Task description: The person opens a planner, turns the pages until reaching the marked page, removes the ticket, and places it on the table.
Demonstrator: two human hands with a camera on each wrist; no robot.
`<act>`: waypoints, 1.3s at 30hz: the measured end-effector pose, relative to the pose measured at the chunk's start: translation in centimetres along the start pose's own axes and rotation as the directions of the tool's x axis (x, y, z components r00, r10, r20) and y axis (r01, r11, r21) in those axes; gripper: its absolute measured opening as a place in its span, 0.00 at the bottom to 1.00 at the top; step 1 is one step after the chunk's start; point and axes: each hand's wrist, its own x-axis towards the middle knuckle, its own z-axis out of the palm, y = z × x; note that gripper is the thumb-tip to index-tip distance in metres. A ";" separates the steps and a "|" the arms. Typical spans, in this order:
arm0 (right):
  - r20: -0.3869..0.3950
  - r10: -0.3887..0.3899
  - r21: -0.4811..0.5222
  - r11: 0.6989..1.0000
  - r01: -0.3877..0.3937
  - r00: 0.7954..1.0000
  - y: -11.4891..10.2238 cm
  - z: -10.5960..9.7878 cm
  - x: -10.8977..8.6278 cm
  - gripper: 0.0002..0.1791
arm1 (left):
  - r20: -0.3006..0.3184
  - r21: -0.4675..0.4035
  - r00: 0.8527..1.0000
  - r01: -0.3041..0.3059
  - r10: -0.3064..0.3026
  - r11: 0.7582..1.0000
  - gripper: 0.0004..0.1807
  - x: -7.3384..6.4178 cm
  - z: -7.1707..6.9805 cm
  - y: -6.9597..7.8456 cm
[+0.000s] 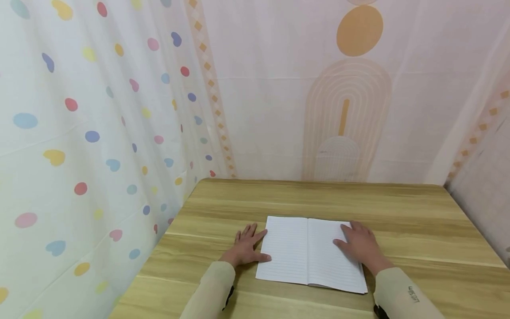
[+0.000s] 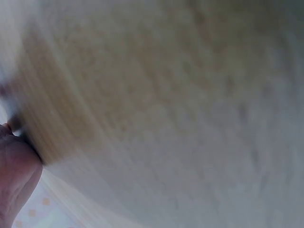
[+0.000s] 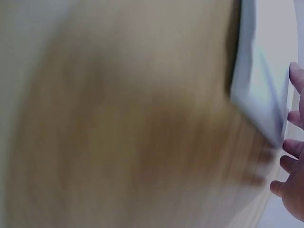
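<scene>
An open notebook (image 1: 287, 250) with lined white pages lies flat on the wooden table (image 1: 318, 199). My left hand (image 1: 246, 249) is at its left edge, fingers spread, with the thumb tip over the page's border. On the opposite side, my right hand (image 1: 361, 246) rests over the upper right edge of the right page, thumb and index finger on the paper. The right wrist view shows a corner of the notebook (image 3: 266, 71) beside the fingertips of the right hand (image 3: 293, 185). Only part of the left hand (image 2: 16, 173) shows in the left wrist view, where the tabletop fills most of the picture.
A white curtain with coloured dots (image 1: 119, 133) hangs along the left side. Behind the table's far edge is a pale patterned cloth (image 1: 271, 110). Both forearms wear light sleeves (image 1: 213, 288), with something dark at each wrist.
</scene>
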 end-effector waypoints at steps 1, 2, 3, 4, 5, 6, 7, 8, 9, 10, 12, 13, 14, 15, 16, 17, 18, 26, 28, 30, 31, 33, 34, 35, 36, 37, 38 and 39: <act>0.006 0.021 0.005 1.000 -0.021 1.000 0.4 -0.2 0.0 0.38 | 0.000 0.000 1.000 0.001 -0.001 1.000 0.49 0.0 0.0 0.0; 0.016 0.040 0.012 0.999 -0.040 0.999 0.8 -0.3 0.0 0.40 | -0.001 0.000 1.000 0.001 -0.001 1.000 0.49 0.0 0.0 0.0; 0.024 0.054 0.022 0.998 -0.054 0.998 1.1 -0.5 0.1 0.42 | -0.001 0.000 1.000 0.001 -0.001 1.000 0.49 0.0 0.0 0.0; 0.031 0.063 0.032 0.997 -0.064 0.998 1.3 -0.7 0.1 0.44 | -0.002 0.001 1.000 0.002 -0.002 1.000 0.49 0.0 0.0 0.0; 0.039 0.070 0.042 0.997 -0.071 0.997 1.5 -0.8 0.1 0.45 | -0.002 0.001 1.000 0.002 -0.002 1.000 0.49 0.0 0.1 -0.1; 0.044 0.071 0.046 0.996 -0.073 0.997 1.6 -1.0 0.1 0.46 | -0.001 0.001 1.000 0.002 -0.002 1.000 0.49 0.1 0.1 -0.1; 0.048 0.071 0.047 0.996 -0.073 0.996 1.6 -1.1 0.0 0.47 | -0.001 0.002 1.000 0.003 -0.003 1.000 0.49 0.1 0.1 -0.1; 0.053 0.073 0.049 0.996 -0.076 0.996 1.6 -1.3 0.0 0.48 | 0.000 0.002 1.000 0.003 -0.003 1.000 0.50 0.1 0.1 -0.1; 0.056 0.073 0.051 0.996 -0.076 0.996 1.7 -1.3 0.0 0.48 | 0.000 0.002 1.000 0.003 -0.003 1.000 0.50 0.1 0.2 -0.1; 0.056 0.075 0.048 0.996 -0.077 0.996 1.7 -1.4 0.0 0.49 | -0.001 0.003 1.000 0.003 -0.003 1.000 0.50 0.1 0.2 -0.1; 0.053 0.077 0.041 0.996 -0.080 0.996 1.6 -1.5 -0.1 0.49 | -0.002 0.003 1.000 0.004 -0.004 1.000 0.50 0.1 0.1 0.0; 0.051 0.080 0.040 0.996 -0.082 0.996 1.6 -1.5 -0.1 0.48 | -0.002 0.003 1.000 0.004 -0.004 1.000 0.50 0.1 0.2 0.0; 0.049 0.081 0.038 0.996 -0.082 0.996 1.6 -1.5 -0.1 0.49 | -0.002 0.003 1.000 0.004 -0.004 1.000 0.50 0.1 0.2 0.0; 0.046 0.082 0.033 0.996 -0.083 0.996 1.6 -1.4 -0.2 0.48 | -0.002 0.004 1.000 0.004 -0.004 1.000 0.50 0.1 0.2 0.0; 0.043 0.083 0.031 0.996 -0.084 0.996 1.6 -1.4 -0.2 0.48 | -0.003 0.004 1.000 0.003 -0.003 1.000 0.50 0.0 0.2 0.0; 0.040 0.084 0.030 0.996 -0.085 0.996 1.6 -1.3 -0.2 0.48 | -0.003 0.004 1.000 0.002 -0.002 1.000 0.50 0.0 0.2 0.0; 0.038 0.084 0.026 0.996 -0.085 0.996 1.6 -1.3 -0.3 0.48 | -0.003 0.004 1.000 0.002 -0.002 1.000 0.50 0.0 0.2 0.0; 0.029 0.081 0.013 0.997 -0.082 0.996 1.9 -0.9 -0.2 0.47 | -0.004 0.001 1.000 0.003 -0.003 1.000 0.50 0.1 0.1 0.0; 0.026 0.079 0.015 0.997 -0.080 0.997 1.9 -0.8 -0.2 0.46 | -0.005 0.001 1.000 0.002 -0.002 1.000 0.50 0.1 0.2 0.0; 0.019 0.076 0.028 0.997 -0.077 0.997 2.0 -0.7 -0.2 0.44 | -0.003 -0.002 1.000 0.003 -0.003 1.000 0.50 0.0 0.2 0.0; 0.015 0.074 0.037 0.997 -0.075 0.997 2.0 -0.7 -0.2 0.43 | -0.002 -0.003 1.000 0.003 -0.003 1.000 0.50 0.0 0.2 0.0; 0.000 0.065 0.053 0.997 -0.065 0.998 1.9 -0.7 -0.1 0.40 | 0.001 -0.004 1.000 0.005 -0.005 1.000 0.50 0.0 0.3 0.1; -0.012 0.056 0.064 0.996 -0.055 0.998 1.9 -0.6 -0.1 0.38 | 0.001 -0.005 1.000 0.006 -0.006 1.000 0.50 0.0 0.3 0.1; -0.026 0.044 0.071 0.997 -0.042 0.999 1.8 -0.6 0.0 0.36 | 0.000 -0.005 1.000 0.006 -0.006 1.000 0.50 0.0 0.3 0.1; -0.041 0.033 0.079 0.996 -0.029 0.999 1.8 -0.5 0.0 0.34 | -0.003 -0.004 1.000 0.006 -0.006 1.000 0.50 0.0 0.3 0.1; -0.057 0.021 0.086 0.996 -0.016 0.998 1.6 -0.5 0.1 0.32 | -0.005 -0.002 1.000 0.005 -0.005 1.000 0.50 0.0 0.2 0.1; -0.070 0.011 0.091 0.996 -0.004 0.998 1.6 -0.5 0.1 0.31 | -0.007 -0.001 1.000 0.004 -0.004 1.000 0.50 0.0 0.2 0.1; -0.081 0.002 0.096 0.995 0.005 0.997 1.4 -0.5 0.2 0.29 | -0.007 0.002 1.000 0.003 -0.003 1.000 0.50 0.0 0.2 0.1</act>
